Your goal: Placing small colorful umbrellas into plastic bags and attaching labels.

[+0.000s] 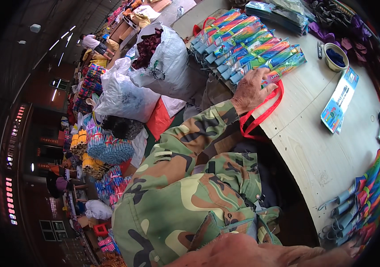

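Note:
My left hand (251, 88), in a camouflage sleeve, reaches to the table's edge. Its thumb and fingers close around the near end of a folded umbrella (285, 68) in a clear sleeve with a pink and green label. That umbrella lies at the near end of a row of rainbow-coloured folded umbrellas (247, 42), packed side by side with grey-blue ends towards me. Below my hand a red strap (268, 109) loops over the table's edge. Its far end is hidden near my fingers. My right hand does not show.
On the pale wooden table (305, 147) are flat printed sleeves (340, 100), a bowl with dark blue contents (335, 58), and a second umbrella bunch (359, 200). A stack of packaging (276, 15) stands beyond. White sacks (167, 62) sit left of the table; other people work far off.

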Action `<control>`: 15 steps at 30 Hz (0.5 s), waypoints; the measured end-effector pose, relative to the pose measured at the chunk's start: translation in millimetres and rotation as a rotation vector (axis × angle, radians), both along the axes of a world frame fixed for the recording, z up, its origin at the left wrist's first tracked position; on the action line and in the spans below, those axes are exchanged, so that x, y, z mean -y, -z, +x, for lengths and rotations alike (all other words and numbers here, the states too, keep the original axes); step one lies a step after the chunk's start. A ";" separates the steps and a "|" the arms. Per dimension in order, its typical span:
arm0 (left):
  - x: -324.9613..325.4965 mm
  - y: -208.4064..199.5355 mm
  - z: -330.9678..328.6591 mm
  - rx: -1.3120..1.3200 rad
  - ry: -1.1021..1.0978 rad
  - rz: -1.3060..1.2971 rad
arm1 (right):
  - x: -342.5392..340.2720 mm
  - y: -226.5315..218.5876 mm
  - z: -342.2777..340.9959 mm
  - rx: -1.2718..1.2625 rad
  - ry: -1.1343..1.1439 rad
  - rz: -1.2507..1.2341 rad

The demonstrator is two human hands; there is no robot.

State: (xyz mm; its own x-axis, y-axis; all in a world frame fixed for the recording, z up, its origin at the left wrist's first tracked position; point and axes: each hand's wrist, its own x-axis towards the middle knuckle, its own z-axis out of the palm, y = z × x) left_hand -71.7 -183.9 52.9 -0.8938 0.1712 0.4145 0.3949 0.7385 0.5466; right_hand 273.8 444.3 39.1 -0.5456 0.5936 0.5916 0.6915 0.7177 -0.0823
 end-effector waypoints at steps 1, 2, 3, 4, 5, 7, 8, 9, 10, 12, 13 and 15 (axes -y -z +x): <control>-19.9 -4.9 13.4 0.098 0.074 0.114 | 18.0 -8.5 -6.2 -0.072 -0.071 -0.087; -42.2 -7.4 26.9 0.285 0.185 0.246 | 39.6 -14.5 -11.8 -0.133 -0.142 -0.217; -65.0 -8.8 41.0 0.474 0.299 0.380 | 64.0 -18.3 -16.5 -0.190 -0.210 -0.377; -84.2 -11.6 54.4 0.609 0.404 0.491 | 88.6 -20.4 -25.7 -0.248 -0.290 -0.594; -104.3 -11.1 66.0 0.751 0.520 0.606 | 117.8 -18.4 -36.7 -0.282 -0.350 -0.833; -143.0 -7.3 87.7 0.917 0.699 0.783 | 220.8 -30.4 -68.0 -0.473 -0.500 -1.249; -155.7 -3.7 95.6 0.970 0.748 0.870 | 248.4 -22.1 -77.7 -0.449 -0.568 -1.392; -168.5 1.5 102.6 1.026 0.799 0.950 | 277.8 -12.5 -85.7 -0.452 -0.614 -1.522; -171.7 4.7 105.3 1.013 0.783 0.990 | 307.1 -4.2 -99.6 -0.441 -0.737 -1.589; -179.2 4.2 114.8 1.045 0.705 1.077 | 341.4 8.7 -95.9 -0.364 -0.822 -1.774; -175.1 0.2 121.2 1.156 0.643 1.174 | 360.8 5.2 -99.2 -0.375 -0.813 -1.639; -156.1 -7.6 117.3 1.143 0.550 1.152 | 327.6 37.0 -109.9 -0.140 -1.091 -1.291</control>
State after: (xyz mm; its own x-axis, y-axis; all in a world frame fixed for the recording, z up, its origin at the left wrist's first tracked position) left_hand 45.7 -27.8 60.5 -0.7434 0.6300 -0.2247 -0.4919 -0.2874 0.8219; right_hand 163.9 116.8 2.1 -0.9857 0.1024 0.1340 -0.1060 0.2417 -0.9646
